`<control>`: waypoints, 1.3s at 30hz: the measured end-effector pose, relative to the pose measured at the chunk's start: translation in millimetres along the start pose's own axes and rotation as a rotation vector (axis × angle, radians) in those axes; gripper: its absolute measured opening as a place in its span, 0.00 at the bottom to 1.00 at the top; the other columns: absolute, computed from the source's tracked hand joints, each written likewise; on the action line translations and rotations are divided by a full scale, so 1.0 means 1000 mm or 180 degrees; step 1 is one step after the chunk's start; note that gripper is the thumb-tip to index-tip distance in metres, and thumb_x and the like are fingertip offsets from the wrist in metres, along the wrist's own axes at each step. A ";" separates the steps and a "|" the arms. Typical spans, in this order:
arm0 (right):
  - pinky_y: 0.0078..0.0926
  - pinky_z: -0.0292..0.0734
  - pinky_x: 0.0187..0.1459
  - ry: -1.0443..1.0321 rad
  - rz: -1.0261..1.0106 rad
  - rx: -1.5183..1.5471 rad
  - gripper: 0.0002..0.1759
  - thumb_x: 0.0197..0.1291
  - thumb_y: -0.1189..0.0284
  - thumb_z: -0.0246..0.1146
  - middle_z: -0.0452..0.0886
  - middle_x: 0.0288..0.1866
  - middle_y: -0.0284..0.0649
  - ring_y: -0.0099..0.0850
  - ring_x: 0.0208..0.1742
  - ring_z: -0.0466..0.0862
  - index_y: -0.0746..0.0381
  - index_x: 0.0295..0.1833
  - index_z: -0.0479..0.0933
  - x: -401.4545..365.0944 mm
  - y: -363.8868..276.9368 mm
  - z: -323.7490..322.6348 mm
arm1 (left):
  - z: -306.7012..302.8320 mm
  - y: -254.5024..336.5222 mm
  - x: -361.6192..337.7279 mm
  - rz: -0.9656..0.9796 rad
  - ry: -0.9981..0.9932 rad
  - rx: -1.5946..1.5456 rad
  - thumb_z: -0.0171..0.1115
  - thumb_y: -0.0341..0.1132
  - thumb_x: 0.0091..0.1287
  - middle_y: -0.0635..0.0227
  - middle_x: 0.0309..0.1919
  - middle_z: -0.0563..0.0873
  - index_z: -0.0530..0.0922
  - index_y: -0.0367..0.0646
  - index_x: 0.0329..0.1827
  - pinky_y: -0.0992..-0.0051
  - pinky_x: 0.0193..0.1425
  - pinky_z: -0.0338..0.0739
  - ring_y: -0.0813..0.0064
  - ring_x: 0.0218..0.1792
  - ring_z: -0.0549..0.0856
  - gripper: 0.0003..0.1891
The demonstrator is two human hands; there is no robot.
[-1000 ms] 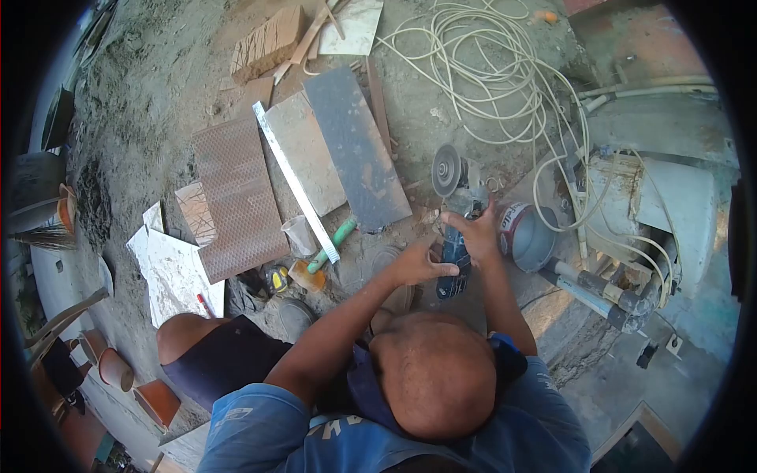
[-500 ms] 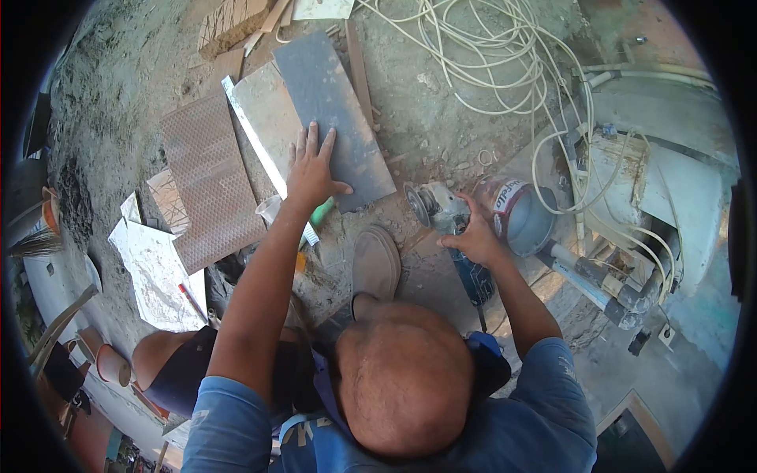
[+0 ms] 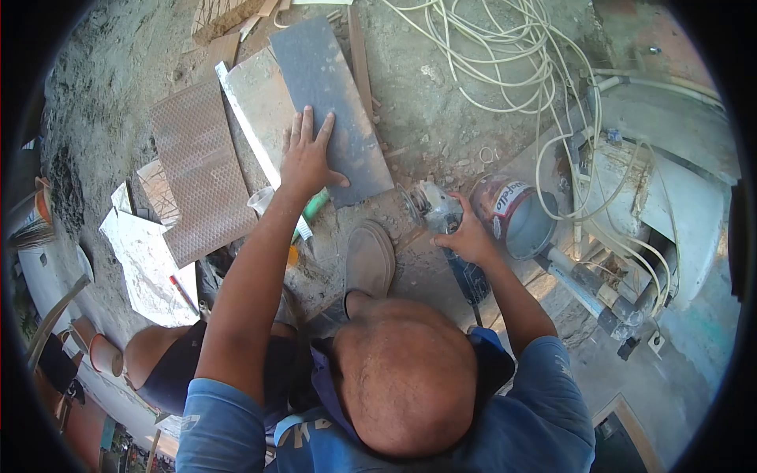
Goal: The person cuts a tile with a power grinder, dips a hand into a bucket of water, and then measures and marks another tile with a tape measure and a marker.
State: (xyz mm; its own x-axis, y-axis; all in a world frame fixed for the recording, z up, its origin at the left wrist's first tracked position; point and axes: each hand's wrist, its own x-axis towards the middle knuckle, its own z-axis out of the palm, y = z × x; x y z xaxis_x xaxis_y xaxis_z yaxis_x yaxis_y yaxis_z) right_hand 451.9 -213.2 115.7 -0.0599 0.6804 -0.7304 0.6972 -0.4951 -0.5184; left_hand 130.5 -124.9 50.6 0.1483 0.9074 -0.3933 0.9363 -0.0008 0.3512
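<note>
My left hand [image 3: 306, 162] lies flat with fingers spread, its fingertips and thumb on a dark grey tile [image 3: 319, 75]. Under that tile's left side is a beige tile [image 3: 259, 94], with a white strip [image 3: 244, 118] along its left edge. In my right hand [image 3: 471, 238] is an angle grinder [image 3: 440, 206], gripped around its body near the head. The grinder's disc [image 3: 411, 206] is blurred and sits close to the lower right corner of the grey tile. A green-coloured item [image 3: 316, 205] shows partly beside my left wrist.
A paint bucket [image 3: 530, 225] lies on its side right of the grinder. Coiled pale cable [image 3: 505, 67] spreads behind it. On the left are a brown patterned tile [image 3: 201, 169] and white sheet pieces [image 3: 150, 264]. My foot in a shoe [image 3: 369, 260] stands below the grey tile.
The grinder has turned slightly, and its disc now looks narrower and more blurred, a little nearer the tile. My left hand stays on the grey tile. The view has shifted slightly.
</note>
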 end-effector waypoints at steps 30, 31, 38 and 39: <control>0.34 0.74 0.61 -0.0077 -0.0013 0.0230 0.56 0.38 0.68 0.77 0.80 0.58 0.49 0.42 0.58 0.81 0.56 0.75 0.56 0.007 0.010 0.007 | 0.000 0.001 0.002 -0.0127 -0.0065 0.0085 0.87 0.52 0.27 0.52 0.81 0.49 0.52 0.61 0.82 0.52 0.82 0.49 0.51 0.81 0.49 0.72; 0.35 0.74 0.61 -0.0050 -0.0044 0.0179 0.56 0.38 0.68 0.77 0.80 0.58 0.49 0.42 0.58 0.81 0.56 0.75 0.56 0.006 0.009 0.007 | 0.000 0.001 0.002 -0.0124 -0.0060 0.0080 0.87 0.52 0.27 0.52 0.81 0.49 0.52 0.61 0.82 0.52 0.82 0.49 0.51 0.81 0.49 0.72; 0.34 0.74 0.61 -0.0051 -0.0090 0.0214 0.55 0.38 0.68 0.77 0.81 0.57 0.48 0.40 0.57 0.81 0.57 0.74 0.57 0.009 0.013 0.007 | -0.001 0.002 0.002 -0.0147 -0.0075 0.0046 0.87 0.52 0.27 0.53 0.81 0.49 0.52 0.61 0.82 0.52 0.82 0.48 0.52 0.81 0.49 0.72; 0.34 0.74 0.61 -0.0064 -0.0098 0.0238 0.55 0.38 0.68 0.77 0.81 0.57 0.48 0.40 0.57 0.81 0.57 0.74 0.57 0.010 0.013 0.007 | -0.001 0.002 0.002 -0.0151 -0.0086 0.0042 0.87 0.51 0.27 0.53 0.81 0.49 0.52 0.61 0.82 0.52 0.82 0.48 0.52 0.81 0.49 0.72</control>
State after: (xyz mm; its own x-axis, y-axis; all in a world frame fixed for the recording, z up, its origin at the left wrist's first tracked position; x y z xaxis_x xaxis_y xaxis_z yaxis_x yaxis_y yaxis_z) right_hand 455.4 -216.7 98.6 -0.0952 0.6853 -0.7220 0.6396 -0.5136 -0.5719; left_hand 132.5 -123.1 51.2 0.1119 0.8949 -0.4321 0.9466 0.0363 0.3203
